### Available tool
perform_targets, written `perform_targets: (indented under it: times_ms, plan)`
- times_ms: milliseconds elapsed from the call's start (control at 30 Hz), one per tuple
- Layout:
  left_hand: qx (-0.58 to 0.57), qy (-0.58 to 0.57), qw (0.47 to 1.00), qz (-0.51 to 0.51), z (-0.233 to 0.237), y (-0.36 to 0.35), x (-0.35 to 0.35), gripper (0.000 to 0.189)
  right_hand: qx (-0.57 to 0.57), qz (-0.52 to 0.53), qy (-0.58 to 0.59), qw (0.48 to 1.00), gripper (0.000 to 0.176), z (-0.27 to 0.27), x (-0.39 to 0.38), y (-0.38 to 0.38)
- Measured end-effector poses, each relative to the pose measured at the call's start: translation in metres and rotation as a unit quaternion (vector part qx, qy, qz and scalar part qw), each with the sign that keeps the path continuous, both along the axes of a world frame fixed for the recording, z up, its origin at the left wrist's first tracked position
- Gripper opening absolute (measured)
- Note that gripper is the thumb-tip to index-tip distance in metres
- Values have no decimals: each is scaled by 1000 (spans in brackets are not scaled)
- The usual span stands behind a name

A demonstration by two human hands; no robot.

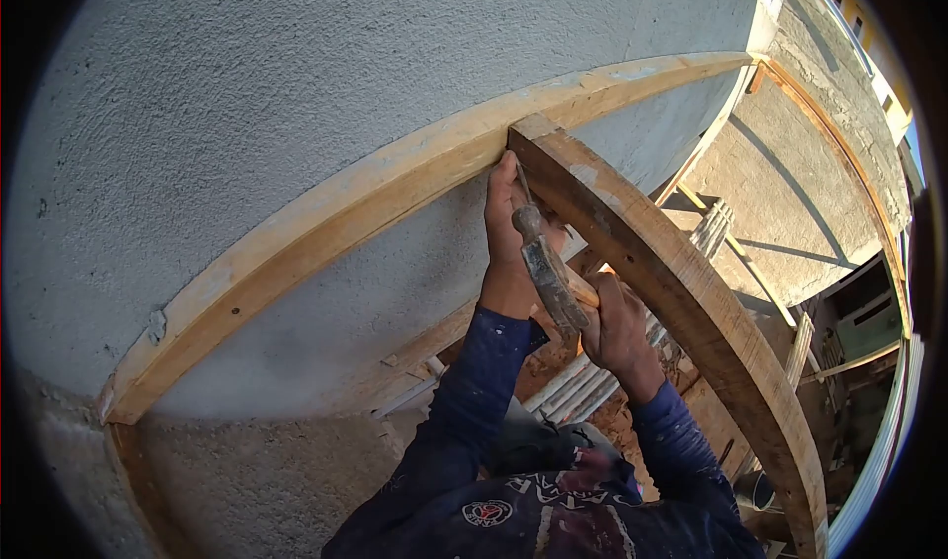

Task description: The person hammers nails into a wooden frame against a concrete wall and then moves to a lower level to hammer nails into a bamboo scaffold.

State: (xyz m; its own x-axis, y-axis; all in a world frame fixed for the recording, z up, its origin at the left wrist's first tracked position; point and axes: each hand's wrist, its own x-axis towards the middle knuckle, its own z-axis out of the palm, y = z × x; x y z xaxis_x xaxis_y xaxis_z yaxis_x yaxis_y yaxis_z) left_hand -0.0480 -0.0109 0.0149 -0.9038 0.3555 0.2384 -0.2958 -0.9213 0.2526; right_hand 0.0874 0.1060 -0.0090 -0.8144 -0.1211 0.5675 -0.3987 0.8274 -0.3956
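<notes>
Where plank (pixel 681 292) meets wall batten (pixel 375 199), our left hand (pixel 506 238) pinches thin nail (pixel 521 182); right hand (pixel 620 334) wraps tight round hammer (pixel 548 273) handle. We judge hammer stiff, head-heavy: grip wooden handle low.

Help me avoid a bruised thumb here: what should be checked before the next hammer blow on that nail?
1. Nail placed where the slanted plank meets the wall batten: ok.
2. Plank end butted against the batten: ok, they touch.
3. Left hand out of the strike path: not ok, its thumb and fingers are right at the nail.
4. Right hand grip closed on the hammer handle: ok.
5. Hammer face lined up with the nail head: cannot tell, though the head sits just below it.
6. Nail square to the wood: cannot tell, too thin to judge.
</notes>
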Motion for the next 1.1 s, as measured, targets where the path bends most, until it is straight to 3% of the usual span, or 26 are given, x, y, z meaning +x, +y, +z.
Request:
perform_targets:
  times_ms: [100, 267, 333, 433, 467, 533, 567, 767, 900, 1000, 1033, 1100]
  plan:
    - [17, 0, 1000, -2, -4, 2, -4, 43, -36, 46, 21, 998, 25, -6, 8, 4]
    - [-6, -16, 1000, 21, 5, 1, 6, 45, -29, 23, 0, 999, 25, -3, -2, 2]
    - [22, 24, 999, -25, -6, 0, -2, 44, -20, 11, -14, 1000, 25, -3, -3, 1]
    - [107, 52, 992, -47, -10, 0, -7, 49, -46, 98, 40, 993, 25, -8, -1, 6]
    - [106, 50, 992, -44, -5, -1, -2, 49, -35, 70, 16, 997, 25, -8, 0, 7]
    - [-27, -38, 999, 28, 9, 0, 8, 40, 27, -34, -28, 999, 26, 8, -4, -2]
    - [-28, -37, 999, 27, 8, 0, 10, 40, 26, -35, -27, 999, 26, 6, 0, 0]
    - [-1, 14, 1000, -3, 3, -1, 5, 41, -12, 131, 116, 984, 30, -10, -6, 15]
    - [-43, 21, 999, 23, 10, 1, 7, 42, 23, 14, 21, 999, 32, -3, -12, 7]
    - [-13, -3, 1000, 20, 5, 1, 4, 45, -13, 156, 107, 982, 29, -20, -6, 15]
    - [-10, 21, 1000, 12, 3, 0, 1, 46, -15, 158, 106, 982, 29, -20, -8, 12]
    - [-9, 44, 999, -1, -2, 1, 3, 46, -21, 16, 5, 1000, 32, -13, -15, 3]
